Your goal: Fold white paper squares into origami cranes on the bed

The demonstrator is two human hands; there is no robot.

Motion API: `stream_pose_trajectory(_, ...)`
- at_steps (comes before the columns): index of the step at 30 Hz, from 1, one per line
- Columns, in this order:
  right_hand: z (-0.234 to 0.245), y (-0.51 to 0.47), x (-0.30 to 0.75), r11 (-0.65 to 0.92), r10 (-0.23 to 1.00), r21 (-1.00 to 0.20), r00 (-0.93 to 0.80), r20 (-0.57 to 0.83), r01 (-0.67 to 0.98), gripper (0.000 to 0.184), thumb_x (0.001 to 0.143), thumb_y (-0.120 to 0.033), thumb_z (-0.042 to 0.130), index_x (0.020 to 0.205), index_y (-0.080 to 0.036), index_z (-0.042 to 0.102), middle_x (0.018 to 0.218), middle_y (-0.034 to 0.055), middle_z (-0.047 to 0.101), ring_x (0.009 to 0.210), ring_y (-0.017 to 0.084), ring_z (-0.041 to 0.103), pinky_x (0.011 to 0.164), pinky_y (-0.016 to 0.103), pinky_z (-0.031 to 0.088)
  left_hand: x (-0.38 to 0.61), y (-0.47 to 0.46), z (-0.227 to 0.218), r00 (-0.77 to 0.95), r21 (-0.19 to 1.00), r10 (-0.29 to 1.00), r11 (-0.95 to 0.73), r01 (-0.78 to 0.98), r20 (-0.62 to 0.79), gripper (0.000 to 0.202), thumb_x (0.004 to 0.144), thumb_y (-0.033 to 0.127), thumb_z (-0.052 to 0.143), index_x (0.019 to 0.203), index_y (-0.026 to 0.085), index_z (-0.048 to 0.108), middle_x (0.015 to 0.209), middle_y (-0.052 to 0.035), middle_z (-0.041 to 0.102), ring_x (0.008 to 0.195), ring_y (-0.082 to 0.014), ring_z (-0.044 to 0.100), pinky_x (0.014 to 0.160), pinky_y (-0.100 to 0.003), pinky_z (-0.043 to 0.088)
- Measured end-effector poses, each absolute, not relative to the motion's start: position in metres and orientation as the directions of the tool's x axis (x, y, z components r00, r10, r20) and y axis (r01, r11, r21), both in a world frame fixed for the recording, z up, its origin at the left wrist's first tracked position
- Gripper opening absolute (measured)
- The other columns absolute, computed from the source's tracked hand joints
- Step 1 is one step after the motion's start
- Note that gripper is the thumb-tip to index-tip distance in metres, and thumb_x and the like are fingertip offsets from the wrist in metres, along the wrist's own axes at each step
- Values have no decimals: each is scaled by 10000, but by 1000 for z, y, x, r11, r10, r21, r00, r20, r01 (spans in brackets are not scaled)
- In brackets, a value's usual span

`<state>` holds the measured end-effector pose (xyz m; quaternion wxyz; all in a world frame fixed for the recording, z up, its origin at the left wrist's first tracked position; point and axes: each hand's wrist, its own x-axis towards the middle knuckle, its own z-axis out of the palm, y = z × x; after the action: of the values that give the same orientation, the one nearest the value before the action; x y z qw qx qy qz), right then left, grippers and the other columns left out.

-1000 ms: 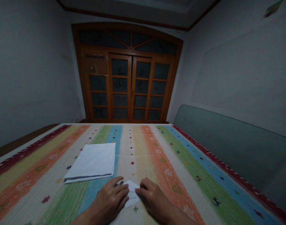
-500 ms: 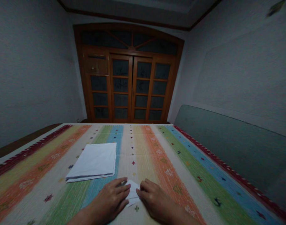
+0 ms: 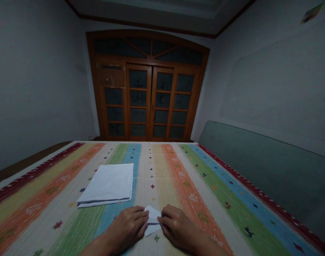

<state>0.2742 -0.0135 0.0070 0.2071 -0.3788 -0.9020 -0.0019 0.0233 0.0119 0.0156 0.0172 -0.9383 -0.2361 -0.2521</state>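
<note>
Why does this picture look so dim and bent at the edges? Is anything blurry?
In the head view, the room is dim, with the walls darkening toward the corners; wide-angle distortion bends the room's lines, including the striped cover's edge; the left hand and right hand look fairly sharp, without strong glare.

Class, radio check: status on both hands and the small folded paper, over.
Left hand and right hand flank the folded white paper, touching it. Stack of white sheets lies ahead-left, apart from the hands.
</note>
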Motion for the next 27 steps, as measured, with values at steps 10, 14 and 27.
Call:
stream_pose_trajectory(10, 3, -9, 272, 542, 839, -553, -377, 392, 633, 170, 897, -88, 632, 948, -175, 769, 890, 88, 737, 849, 212, 690, 763, 280, 517, 26, 21, 16, 542, 551, 740, -666, 503, 398, 190, 892, 110, 653, 978, 213, 786, 888, -60, 783, 867, -227, 697, 788, -325, 548)
stream_pose_trajectory(14, 5, -8, 270, 475, 880, -616, -320, 352, 628, 188, 857, -35, 646, 888, -164, 779, 879, 85, 739, 855, 210, 693, 772, 277, 512, 28, 21, 10, 519, 549, 762, -642, 535, 386, 177, 900, 107, 661, 947, 210, 797, 906, -70, 737, 886, -230, 669, 800, -332, 526)
stream_pose_trajectory(27, 8, -7, 274, 239, 970, -689, -133, 204, 685, 144, 780, -54, 689, 809, -177, 757, 850, 50, 721, 861, 216, 663, 797, 290, 475, 32, 17, 17, 442, 453, 835, -549, 702, 328, 51, 871, 268, 765, 859, 259, 814, 926, -58, 647, 914, -258, 605, 817, -377, 468)
